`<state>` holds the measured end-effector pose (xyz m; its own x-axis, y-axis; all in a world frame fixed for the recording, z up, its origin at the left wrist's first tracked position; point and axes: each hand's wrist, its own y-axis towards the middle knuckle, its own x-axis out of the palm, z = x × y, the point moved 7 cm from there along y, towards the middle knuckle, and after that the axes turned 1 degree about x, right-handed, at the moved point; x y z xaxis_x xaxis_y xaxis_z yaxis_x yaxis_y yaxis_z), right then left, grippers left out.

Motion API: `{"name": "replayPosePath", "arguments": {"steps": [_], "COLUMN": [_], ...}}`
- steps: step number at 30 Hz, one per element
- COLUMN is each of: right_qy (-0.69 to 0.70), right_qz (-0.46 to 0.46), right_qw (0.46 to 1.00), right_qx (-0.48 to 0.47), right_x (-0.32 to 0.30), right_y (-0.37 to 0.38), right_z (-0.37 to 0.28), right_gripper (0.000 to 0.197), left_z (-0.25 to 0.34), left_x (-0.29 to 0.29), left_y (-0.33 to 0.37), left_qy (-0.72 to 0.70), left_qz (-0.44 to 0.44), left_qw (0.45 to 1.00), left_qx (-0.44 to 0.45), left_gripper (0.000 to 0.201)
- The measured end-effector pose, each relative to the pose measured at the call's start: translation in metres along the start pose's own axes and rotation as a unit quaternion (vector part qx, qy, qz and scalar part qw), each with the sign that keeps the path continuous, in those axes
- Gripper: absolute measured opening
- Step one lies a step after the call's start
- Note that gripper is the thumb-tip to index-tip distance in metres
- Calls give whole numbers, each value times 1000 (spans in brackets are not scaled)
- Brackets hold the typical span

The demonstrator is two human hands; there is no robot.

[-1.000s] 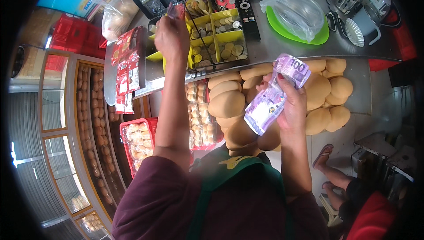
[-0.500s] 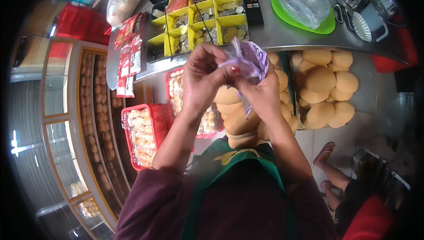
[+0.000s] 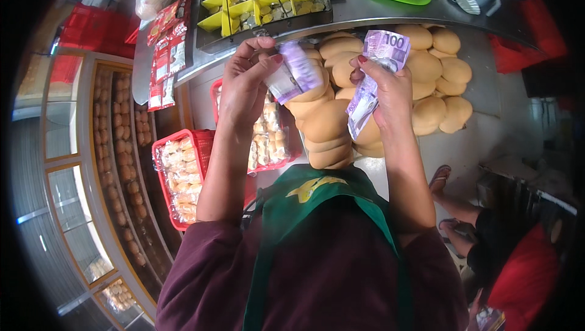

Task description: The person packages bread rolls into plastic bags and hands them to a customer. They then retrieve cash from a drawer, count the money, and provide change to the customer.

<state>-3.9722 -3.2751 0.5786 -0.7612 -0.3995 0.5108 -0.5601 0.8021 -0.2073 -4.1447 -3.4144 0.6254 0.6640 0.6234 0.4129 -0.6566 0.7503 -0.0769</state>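
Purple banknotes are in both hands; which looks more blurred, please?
The more blurred banknote is in the left hand; the right hand holds sharper purple money.

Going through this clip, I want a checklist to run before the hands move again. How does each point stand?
1. Left hand has a grip on its purple banknote: ok, pinched by thumb and fingers.
2. Right hand has a grip on its purple paper money: ok, thumb pressed on it.
3. Count of notes in the right hand: cannot tell, they are folded or overlapping.
4. Yellow coin tray uncovered: ok, coins show in its compartments.
5. Red packets wholly on the counter: not ok, the lower end hangs past the edge.
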Motion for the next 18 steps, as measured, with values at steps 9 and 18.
{"name": "replayPosePath", "arguments": {"steps": [9, 18], "right_qy": [-165, -156], "right_qz": [-143, -181], "right_qw": [970, 971], "right_qx": [-106, -20], "right_x": [90, 126], "right_y": [-95, -144], "right_z": [14, 26], "right_gripper": [42, 32], "left_z": [27, 87], "left_x": [-26, -33], "left_y": [-70, -140], "left_qy": [48, 373], "left_qz": [41, -27], "left_qw": [990, 837], "left_qx": [126, 399], "left_gripper": [27, 18]}}
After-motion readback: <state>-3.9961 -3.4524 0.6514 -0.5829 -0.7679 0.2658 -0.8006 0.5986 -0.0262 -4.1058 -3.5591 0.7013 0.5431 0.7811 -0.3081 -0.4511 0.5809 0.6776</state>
